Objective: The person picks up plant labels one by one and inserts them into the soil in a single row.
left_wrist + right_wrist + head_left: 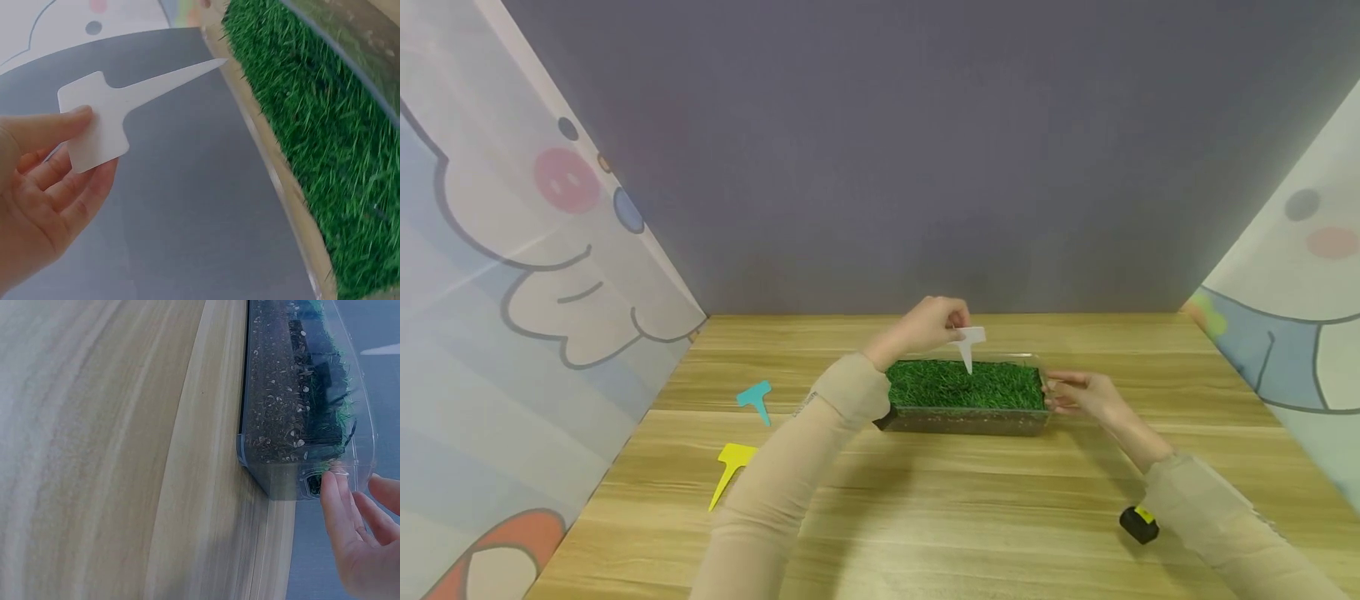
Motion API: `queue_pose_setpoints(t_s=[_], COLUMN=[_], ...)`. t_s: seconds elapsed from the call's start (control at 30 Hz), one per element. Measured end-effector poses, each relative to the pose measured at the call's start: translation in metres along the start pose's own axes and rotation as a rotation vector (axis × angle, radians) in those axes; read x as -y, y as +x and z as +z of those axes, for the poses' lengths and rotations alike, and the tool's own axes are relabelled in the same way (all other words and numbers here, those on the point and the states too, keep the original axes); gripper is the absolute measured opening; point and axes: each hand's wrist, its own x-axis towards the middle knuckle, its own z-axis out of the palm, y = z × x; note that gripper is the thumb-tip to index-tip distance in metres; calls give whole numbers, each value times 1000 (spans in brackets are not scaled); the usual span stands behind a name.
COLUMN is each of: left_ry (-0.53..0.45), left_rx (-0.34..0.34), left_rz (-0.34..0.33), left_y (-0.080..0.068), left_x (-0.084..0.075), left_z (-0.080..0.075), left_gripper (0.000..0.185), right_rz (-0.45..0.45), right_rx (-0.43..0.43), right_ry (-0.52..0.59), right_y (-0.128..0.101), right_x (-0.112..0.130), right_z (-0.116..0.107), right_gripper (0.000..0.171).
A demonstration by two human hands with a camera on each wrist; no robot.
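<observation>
A clear plastic tray [964,420] of soil topped with green grass [964,385] sits mid-table. My left hand [925,327] pinches a white T-shaped plant label [968,343] above the grass, its point aimed down. In the left wrist view the white label [106,115] is held by thumb and fingers [56,125], its tip near the grass [325,125]. My right hand [1078,393] rests with straight fingers against the tray's right end. The right wrist view shows those fingertips [334,497] touching the tray's clear wall [294,425].
A teal plant label [756,398] and a yellow plant label [728,468] lie flat on the wooden table [925,517] at the left. A small black and yellow object [1139,525] sits near my right sleeve. Cartoon-printed panels stand at both sides, a grey wall behind.
</observation>
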Motion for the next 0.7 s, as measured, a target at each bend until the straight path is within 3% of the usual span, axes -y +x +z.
queue_pose_setpoints(t_s=[0.3, 0.7], left_ry=[17, 41], left_rx=[-6, -2], left_rz=[1, 30], left_y=[20, 33], left_x=[-10, -23], left_z=[17, 35], left_gripper=[10, 9], right_rz=[-2, -13], right_rx=[-6, -12], right_ry=[5, 4], right_y=[1, 1], right_x=[-3, -3], right_z=[-1, -1], right_gripper=[96, 95])
